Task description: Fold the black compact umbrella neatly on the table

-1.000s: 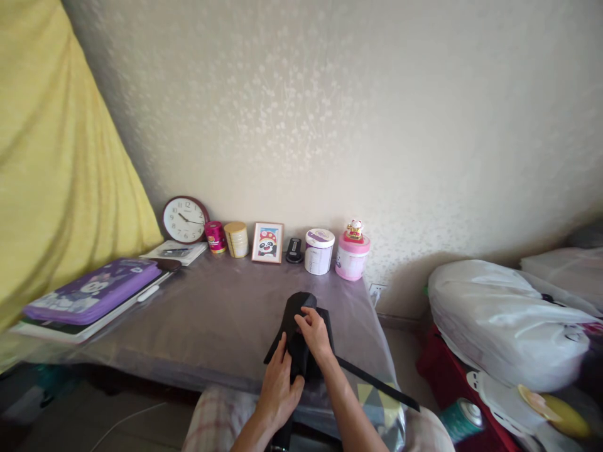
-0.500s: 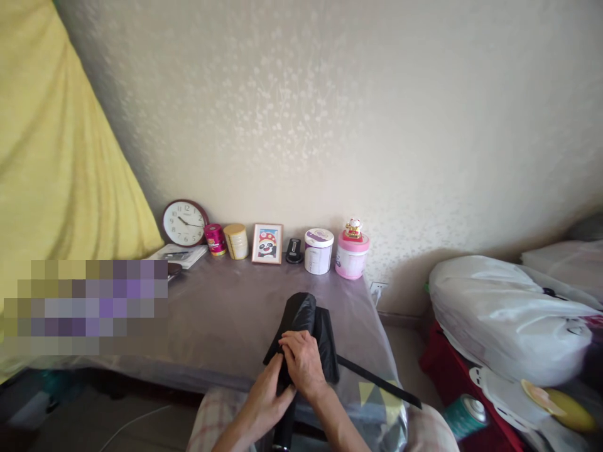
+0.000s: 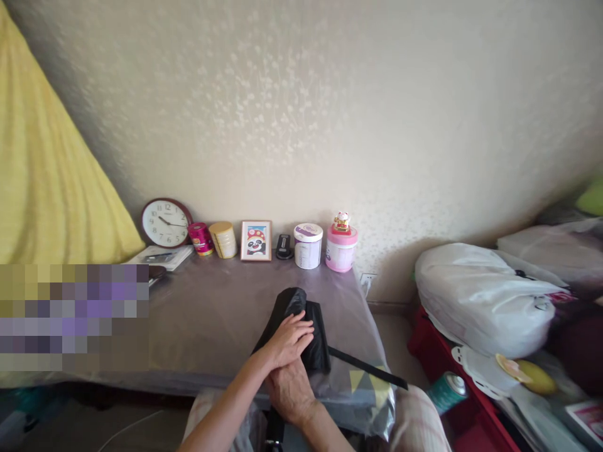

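The left hand [image 3: 290, 336] has moved higher, fingers outstretched on the black umbrella [image 3: 317, 339]; the right hand [image 3: 291, 390], lower, grips it.

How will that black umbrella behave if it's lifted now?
The black umbrella's canopy looks thin and creased, spreading in loose folds, so it will probably flop. Its straight handle looks rigid, likely giving firmer hold. The strap sticks out to the right, so it may trail.

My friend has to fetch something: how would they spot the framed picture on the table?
On the grey table, look along the edge by the wall. The framed picture stands between a yellow-topped canister and a small black object. Unlike those neighbours, it shows a panda in a red hat.
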